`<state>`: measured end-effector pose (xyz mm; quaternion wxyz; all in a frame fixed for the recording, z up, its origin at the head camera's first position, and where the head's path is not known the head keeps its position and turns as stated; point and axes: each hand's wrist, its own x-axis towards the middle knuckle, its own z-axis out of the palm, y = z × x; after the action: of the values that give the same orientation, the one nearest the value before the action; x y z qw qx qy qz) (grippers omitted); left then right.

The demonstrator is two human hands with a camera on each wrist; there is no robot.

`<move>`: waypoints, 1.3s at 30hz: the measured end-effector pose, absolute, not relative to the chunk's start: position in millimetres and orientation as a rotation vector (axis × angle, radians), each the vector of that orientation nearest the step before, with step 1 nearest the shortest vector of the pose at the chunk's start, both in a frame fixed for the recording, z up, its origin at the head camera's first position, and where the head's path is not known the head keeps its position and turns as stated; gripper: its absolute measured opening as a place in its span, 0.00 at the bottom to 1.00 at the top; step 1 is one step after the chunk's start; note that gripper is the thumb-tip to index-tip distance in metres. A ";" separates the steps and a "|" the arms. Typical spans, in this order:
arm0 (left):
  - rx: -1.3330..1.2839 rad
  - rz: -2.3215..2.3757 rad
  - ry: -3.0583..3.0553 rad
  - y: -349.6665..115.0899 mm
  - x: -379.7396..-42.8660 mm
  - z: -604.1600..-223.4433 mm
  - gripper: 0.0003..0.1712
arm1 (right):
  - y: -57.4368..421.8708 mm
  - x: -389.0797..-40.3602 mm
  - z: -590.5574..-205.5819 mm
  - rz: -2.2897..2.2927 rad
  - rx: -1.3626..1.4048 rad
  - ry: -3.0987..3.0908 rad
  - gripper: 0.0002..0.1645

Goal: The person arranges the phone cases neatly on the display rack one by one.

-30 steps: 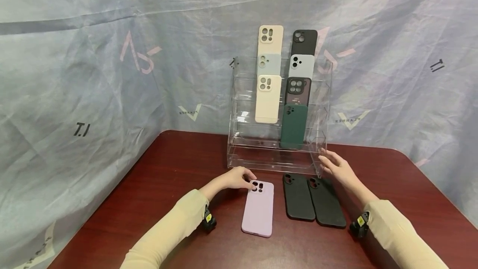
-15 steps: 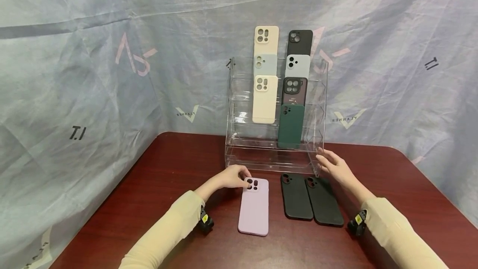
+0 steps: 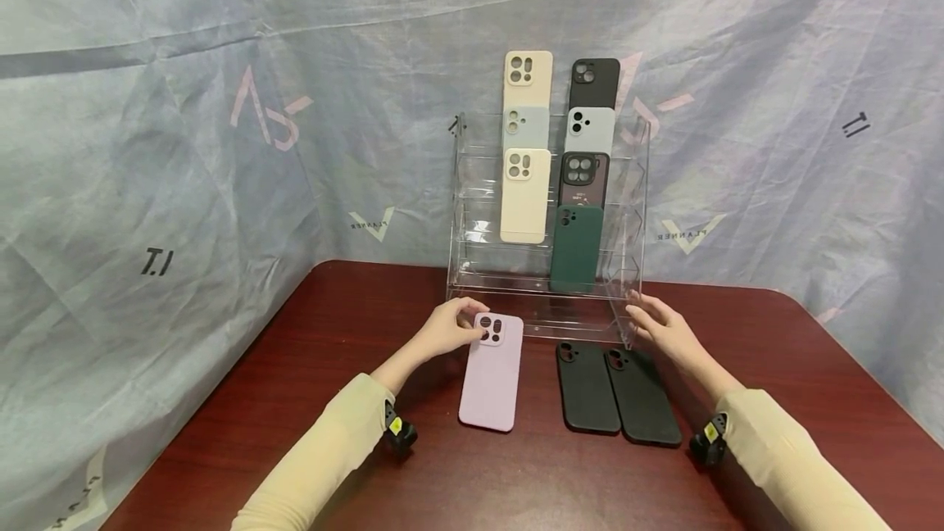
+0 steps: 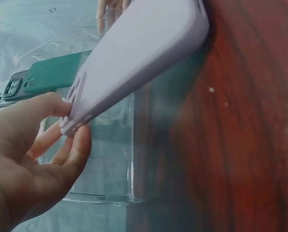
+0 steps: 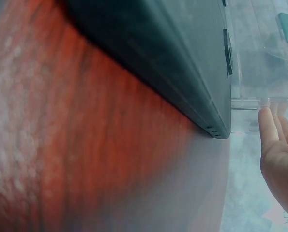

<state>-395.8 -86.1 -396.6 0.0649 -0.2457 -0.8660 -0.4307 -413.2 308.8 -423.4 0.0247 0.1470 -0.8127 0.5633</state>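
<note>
My left hand [image 3: 445,328] pinches a lilac phone case [image 3: 492,375] by its camera end, thumb on the face near the cutouts. In the left wrist view the lilac case [image 4: 134,48] slants up from the table, its camera end between thumb and fingers of the left hand [image 4: 32,159]. With fairly straight fingers, my right hand [image 3: 667,334] touches the lower right side of a clear stepped display rack [image 3: 501,301]. The right wrist view shows that hand [image 5: 281,154] at the rack's edge. Two black phone cases [image 3: 587,388] lie side by side before the rack.
Phone cases stand on the rack in two columns: cream [image 3: 524,203], pale blue and cream on the left; black, light, dark-framed and green [image 3: 577,248] on the right. A grey printed cloth [image 3: 383,105] hangs behind the dark red table [image 3: 354,301].
My left hand has lifted the lilac case and moved it forward and slightly left, toward the rack's lower front. The right hand stays at the rack's side.
</note>
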 end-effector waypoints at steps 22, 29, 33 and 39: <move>-0.602 -1.305 -2.297 -95.6 -404.8 -358.9 0.22 | 309.9 -412.5 -423.6 1.735 0.469 -2.527 0.37; -0.562 -1.303 -2.231 -94.4 -413.9 -346.5 0.22 | 313.3 -410.1 -423.2 1.728 0.490 -2.534 0.38; -0.541 -1.312 -2.194 -93.0 -419.9 -336.7 0.22 | 313.6 -410.4 -422.9 1.733 0.483 -2.528 0.38; -0.538 -1.330 -2.135 -88.8 -427.8 -322.5 0.22 | 310.6 -411.5 -424.1 1.745 0.475 -2.526 0.37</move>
<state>-427.8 -88.8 -322.5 0.2807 -0.2006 -0.7967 -0.4962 -411.5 310.6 -424.1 0.0172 0.1530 -0.8129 0.5617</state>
